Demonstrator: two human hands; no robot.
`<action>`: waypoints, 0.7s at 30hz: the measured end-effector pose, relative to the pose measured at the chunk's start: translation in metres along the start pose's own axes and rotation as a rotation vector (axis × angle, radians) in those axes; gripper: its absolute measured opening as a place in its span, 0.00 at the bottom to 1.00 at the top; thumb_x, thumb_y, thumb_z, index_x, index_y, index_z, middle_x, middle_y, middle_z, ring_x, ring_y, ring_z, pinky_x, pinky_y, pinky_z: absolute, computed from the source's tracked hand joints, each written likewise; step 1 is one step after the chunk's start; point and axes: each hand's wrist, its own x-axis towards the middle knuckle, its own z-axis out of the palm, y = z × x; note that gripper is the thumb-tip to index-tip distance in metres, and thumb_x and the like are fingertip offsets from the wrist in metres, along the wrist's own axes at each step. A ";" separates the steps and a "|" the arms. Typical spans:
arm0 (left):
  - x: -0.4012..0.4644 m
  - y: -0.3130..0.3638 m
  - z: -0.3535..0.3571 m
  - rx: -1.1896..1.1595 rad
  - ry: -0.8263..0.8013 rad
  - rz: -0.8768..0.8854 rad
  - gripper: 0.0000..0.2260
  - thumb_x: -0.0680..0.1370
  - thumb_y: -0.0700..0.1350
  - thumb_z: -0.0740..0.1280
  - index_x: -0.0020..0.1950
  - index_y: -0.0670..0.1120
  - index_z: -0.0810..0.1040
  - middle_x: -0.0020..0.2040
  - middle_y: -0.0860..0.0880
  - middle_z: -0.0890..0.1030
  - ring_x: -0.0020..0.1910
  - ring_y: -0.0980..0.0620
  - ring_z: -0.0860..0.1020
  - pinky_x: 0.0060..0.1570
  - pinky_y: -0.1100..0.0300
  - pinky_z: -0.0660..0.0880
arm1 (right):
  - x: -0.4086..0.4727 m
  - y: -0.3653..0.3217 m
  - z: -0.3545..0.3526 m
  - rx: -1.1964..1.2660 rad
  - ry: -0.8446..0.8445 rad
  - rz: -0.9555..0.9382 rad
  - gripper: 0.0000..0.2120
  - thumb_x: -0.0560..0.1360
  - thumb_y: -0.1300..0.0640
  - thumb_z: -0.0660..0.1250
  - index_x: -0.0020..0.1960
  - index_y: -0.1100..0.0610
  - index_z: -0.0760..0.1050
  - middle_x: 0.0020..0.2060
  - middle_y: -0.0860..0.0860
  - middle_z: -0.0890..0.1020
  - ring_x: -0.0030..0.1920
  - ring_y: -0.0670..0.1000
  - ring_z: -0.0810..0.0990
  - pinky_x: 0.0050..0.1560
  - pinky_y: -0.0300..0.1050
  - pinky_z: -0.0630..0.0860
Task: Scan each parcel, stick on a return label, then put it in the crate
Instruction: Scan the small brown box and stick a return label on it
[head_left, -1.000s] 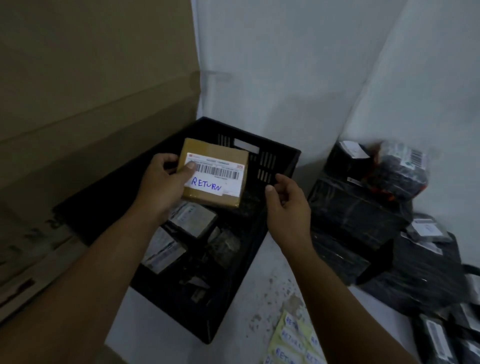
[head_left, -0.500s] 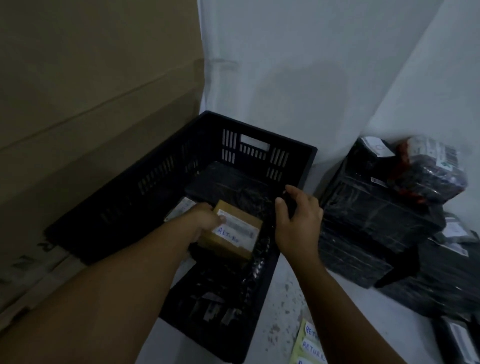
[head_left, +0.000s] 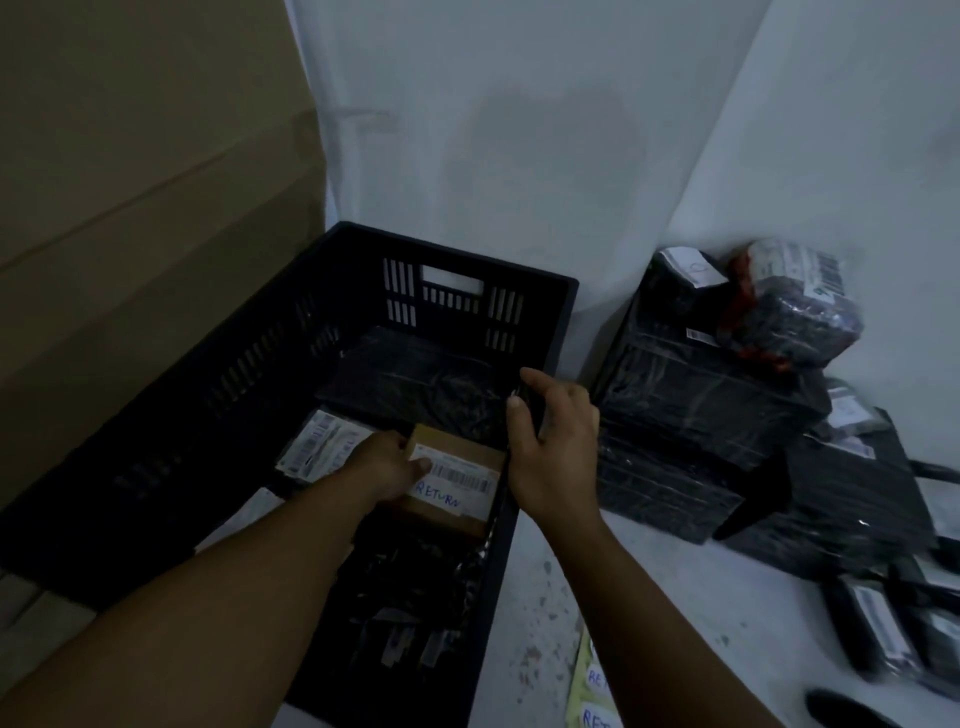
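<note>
One brown parcel (head_left: 451, 480) flat in crate (head_left: 524, 561), label up, long axis L-R; L hand (head_left: 387, 467) fingers gripping it; R hand (head_left: 553, 452) fingers loosely apart.

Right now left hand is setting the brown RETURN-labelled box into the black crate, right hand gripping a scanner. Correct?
Not quite. The right hand holds no scanner; it is empty, open at the black crate rim. The head view shows the rest: the left hand sets the brown box inside.

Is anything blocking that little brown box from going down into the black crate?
Nothing visible does. The left hand already has the brown cardboard parcel inside the black crate, low among the parcels lying there, beside a black-wrapped parcel. The right hand is at the crate's right wall, not over the parcel.
</note>
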 end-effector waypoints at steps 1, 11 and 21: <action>0.000 0.000 0.001 -0.001 0.007 0.004 0.22 0.79 0.52 0.69 0.69 0.42 0.73 0.65 0.42 0.77 0.61 0.42 0.76 0.58 0.53 0.75 | 0.000 0.001 0.000 0.001 -0.001 -0.003 0.16 0.81 0.53 0.65 0.68 0.51 0.75 0.56 0.48 0.73 0.60 0.49 0.68 0.60 0.42 0.66; -0.028 0.059 -0.005 -0.328 0.428 0.277 0.11 0.77 0.48 0.72 0.58 0.48 0.80 0.50 0.52 0.81 0.49 0.52 0.78 0.45 0.61 0.72 | -0.012 0.009 -0.027 0.156 0.053 -0.017 0.14 0.81 0.53 0.65 0.66 0.53 0.76 0.57 0.47 0.77 0.61 0.50 0.76 0.62 0.54 0.76; -0.121 0.171 0.043 -0.454 0.435 0.619 0.01 0.76 0.48 0.72 0.46 0.52 0.81 0.39 0.55 0.81 0.39 0.61 0.79 0.37 0.68 0.72 | -0.042 0.070 -0.133 0.144 0.220 0.117 0.12 0.82 0.51 0.65 0.63 0.51 0.78 0.51 0.47 0.82 0.48 0.43 0.80 0.48 0.41 0.79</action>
